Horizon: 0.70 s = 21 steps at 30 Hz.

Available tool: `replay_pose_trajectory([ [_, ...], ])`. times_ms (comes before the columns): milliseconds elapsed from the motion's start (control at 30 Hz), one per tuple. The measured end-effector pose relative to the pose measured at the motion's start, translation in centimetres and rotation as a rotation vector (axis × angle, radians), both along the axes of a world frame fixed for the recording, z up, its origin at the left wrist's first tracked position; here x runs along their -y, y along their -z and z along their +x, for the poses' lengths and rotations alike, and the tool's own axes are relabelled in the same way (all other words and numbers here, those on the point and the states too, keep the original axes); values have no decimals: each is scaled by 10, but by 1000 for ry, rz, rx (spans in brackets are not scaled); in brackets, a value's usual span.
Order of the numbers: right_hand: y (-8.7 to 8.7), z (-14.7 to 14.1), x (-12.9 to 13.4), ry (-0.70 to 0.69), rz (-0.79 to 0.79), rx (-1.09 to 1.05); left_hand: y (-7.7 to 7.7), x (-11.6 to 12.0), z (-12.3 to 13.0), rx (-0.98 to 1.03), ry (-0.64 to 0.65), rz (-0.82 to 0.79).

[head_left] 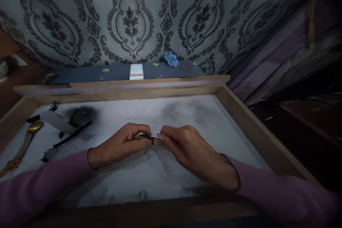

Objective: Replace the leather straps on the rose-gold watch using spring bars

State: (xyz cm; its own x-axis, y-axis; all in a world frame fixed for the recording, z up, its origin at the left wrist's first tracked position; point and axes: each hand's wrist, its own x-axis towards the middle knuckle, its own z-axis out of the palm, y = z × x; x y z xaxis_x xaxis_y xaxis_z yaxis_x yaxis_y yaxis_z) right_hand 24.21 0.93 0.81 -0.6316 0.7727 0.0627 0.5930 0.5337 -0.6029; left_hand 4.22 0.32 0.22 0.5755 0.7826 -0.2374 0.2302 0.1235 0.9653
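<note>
My left hand [125, 145] is closed round a wristwatch [140, 135], whose shiny rounded case shows between thumb and fingers. A dark end of it sticks out towards the right. My right hand [188, 146] pinches a thin, light, metallic-looking piece [155, 137] that meets the watch; I cannot tell whether it is a small tool or part of the strap. Both hands are held over the white bottom of a shallow wooden drawer [187, 181].
At the left of the drawer lie a gold watch [34, 127], a dark round watch [50, 154] with a black strap and a wide grey strap [57, 122]. Behind the drawer's back edge [128, 91] are a small white box [136, 72] and a crumpled blue cloth [171, 59].
</note>
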Motion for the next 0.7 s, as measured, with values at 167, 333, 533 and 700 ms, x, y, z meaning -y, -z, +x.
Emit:
replay_pose_trajectory([
  [167, -1, -1, 0, -4, 19, 3, 0, 0, 1, 10, -2, -10],
  [333, 0, -2, -1, 1, 10, 2, -1, 1, 0, 9, -4, -7],
  [533, 0, 0, 0, 1, 9, -6, 0, 1, 0, -13, -6, 8],
  [700, 0, 0, -1, -2, 5, -15, -1, 1, 0, -6, -9, 7],
])
